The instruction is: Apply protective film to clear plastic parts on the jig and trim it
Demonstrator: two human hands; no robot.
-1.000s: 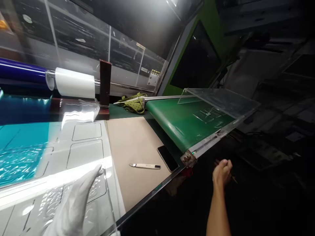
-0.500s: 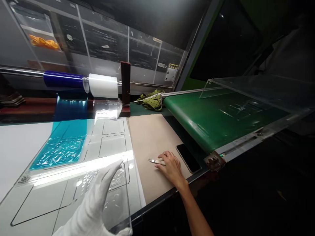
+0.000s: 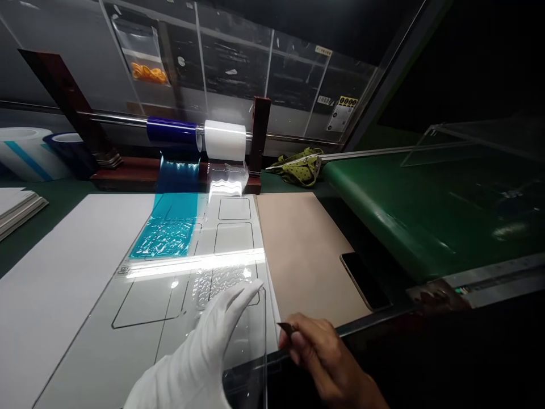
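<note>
My left hand [image 3: 200, 358], in a white glove, lies flat with fingers spread on a clear plastic panel [image 3: 140, 301] with cut outlines. My right hand [image 3: 319, 355], bare, is shut on a small craft knife [image 3: 286, 328]; its blade tip pokes out toward the panel's right edge. Blue film [image 3: 168, 227] from a blue roll [image 3: 172, 130] covers the panel's far part. Beside it a white film roll [image 3: 225, 140] feeds a clear strip onto the panel.
A tan board [image 3: 302, 250] lies right of the panel, with a dark phone [image 3: 364, 281] at its edge. A green conveyor belt [image 3: 409, 210] runs at the right. Tape rolls [image 3: 25, 153] and stacked sheets [image 3: 12, 207] sit at the left. A green cloth bag [image 3: 300, 166] lies behind.
My right hand came from below the table, took the knife off the tan board and brought it to the panel's near right edge. The view turned left.
</note>
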